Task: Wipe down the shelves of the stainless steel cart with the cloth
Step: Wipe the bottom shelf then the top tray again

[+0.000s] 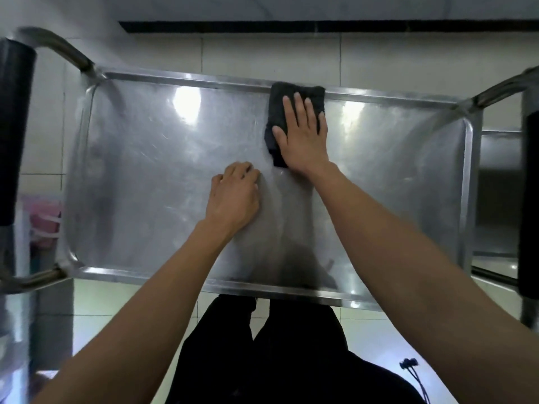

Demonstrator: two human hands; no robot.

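Note:
The top shelf of the stainless steel cart (140, 158) fills the view, a shiny tray with a raised rim. A folded dark cloth (284, 100) lies on it against the far rim, right of the middle. My right hand (303, 135) presses flat on the cloth, fingers spread and pointing away from me. My left hand (234, 193) rests on the bare steel near the middle of the shelf, fingers curled under, holding nothing.
Cart handles with black grips stand at the left end (13, 135) and the right end (529, 199). Pale tiled floor lies around the cart, with a dark strip along the far wall. A pink object (45, 223) sits low on the left. My dark trousers are at the near rim.

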